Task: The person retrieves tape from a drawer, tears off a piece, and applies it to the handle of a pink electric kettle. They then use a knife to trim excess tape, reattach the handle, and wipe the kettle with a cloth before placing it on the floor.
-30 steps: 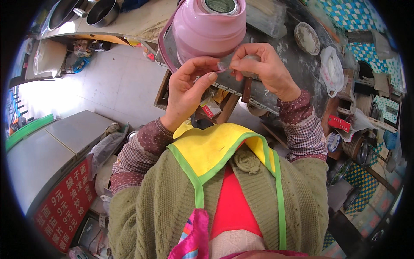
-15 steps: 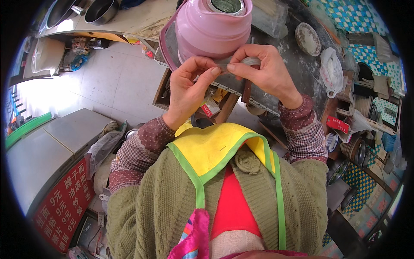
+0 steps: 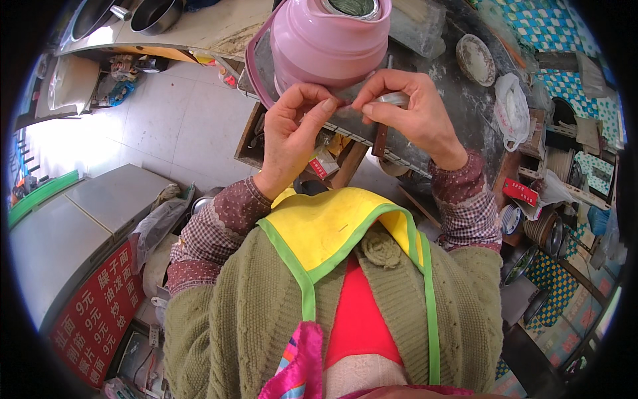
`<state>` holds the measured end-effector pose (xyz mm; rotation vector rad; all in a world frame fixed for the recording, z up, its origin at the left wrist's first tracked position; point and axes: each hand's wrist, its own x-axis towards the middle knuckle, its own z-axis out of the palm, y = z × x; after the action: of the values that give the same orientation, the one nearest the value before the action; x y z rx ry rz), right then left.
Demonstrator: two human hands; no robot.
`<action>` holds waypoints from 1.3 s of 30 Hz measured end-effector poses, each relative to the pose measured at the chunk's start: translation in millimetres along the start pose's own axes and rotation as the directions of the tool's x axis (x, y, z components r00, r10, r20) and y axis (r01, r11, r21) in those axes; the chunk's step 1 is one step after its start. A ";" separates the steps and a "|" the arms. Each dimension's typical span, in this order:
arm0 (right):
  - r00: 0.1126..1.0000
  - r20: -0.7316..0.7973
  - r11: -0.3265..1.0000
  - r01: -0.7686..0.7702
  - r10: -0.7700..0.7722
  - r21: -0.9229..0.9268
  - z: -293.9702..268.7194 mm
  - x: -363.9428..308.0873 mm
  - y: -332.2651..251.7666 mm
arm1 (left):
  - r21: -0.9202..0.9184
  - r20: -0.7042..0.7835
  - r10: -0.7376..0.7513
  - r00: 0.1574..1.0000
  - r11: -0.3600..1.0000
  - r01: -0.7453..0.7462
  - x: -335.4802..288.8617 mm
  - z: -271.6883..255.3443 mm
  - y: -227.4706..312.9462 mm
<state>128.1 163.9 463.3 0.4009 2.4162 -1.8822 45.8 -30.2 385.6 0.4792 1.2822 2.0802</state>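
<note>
In front of me on the dark worktop point(image 3: 425, 126) stands a pink thermos flask point(image 3: 329, 46), its top uncovered and its silvery neck showing. My right hand point(image 3: 409, 110) is closed around what looks like a roll of clear tape point(image 3: 393, 99), partly hidden by the fingers. Thumb and forefinger of my left hand point(image 3: 292, 130) pinch near the same spot, just below the flask. A thin see-through strip point(image 3: 345, 111) seems to run between the two hands, too faint to make out fully. Under my right hand lies a brown wooden handle point(image 3: 380, 140).
A flour-dusted plate point(image 3: 475, 60) and a white plastic bag point(image 3: 511, 111) lie right of the flask. Dark pans point(image 3: 156, 16) sit on the far-left counter. Below the worktop edge, an open drawer point(image 3: 250, 136) holds odds and ends. Stacked dishes point(image 3: 541, 229) stand at the right.
My hands have drawn slightly apart at the fingertips. The right hand has tilted a little, so the roll shows more edge-on. The flask stands in nearly the same place.
</note>
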 end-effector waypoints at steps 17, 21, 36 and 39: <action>0.966 -0.151 0.773 -0.071 0.212 0.631 51.5 -28.9 20.5 | 0.290 0.091 0.280 0.956 0.911 -0.294 -3.3 -0.6 -17.6; 0.959 -0.164 0.753 -0.069 0.230 0.654 53.7 -33.1 18.9 | 0.241 0.066 0.268 0.961 0.931 -0.276 -5.7 2.2 -19.6; 0.951 -0.208 0.725 -0.023 0.228 0.689 63.0 -41.5 14.3 | 0.246 0.020 0.334 0.942 0.912 -0.329 -5.7 6.2 -27.6; 0.953 -0.211 0.725 -0.014 0.219 0.688 63.0 -41.5 14.9 | 0.257 0.046 0.347 0.937 0.902 -0.347 -4.5 4.2 -29.6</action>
<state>164.3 99.7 441.4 0.8827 1.6423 -2.7592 61.3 -21.1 361.3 0.8815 1.5760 2.2007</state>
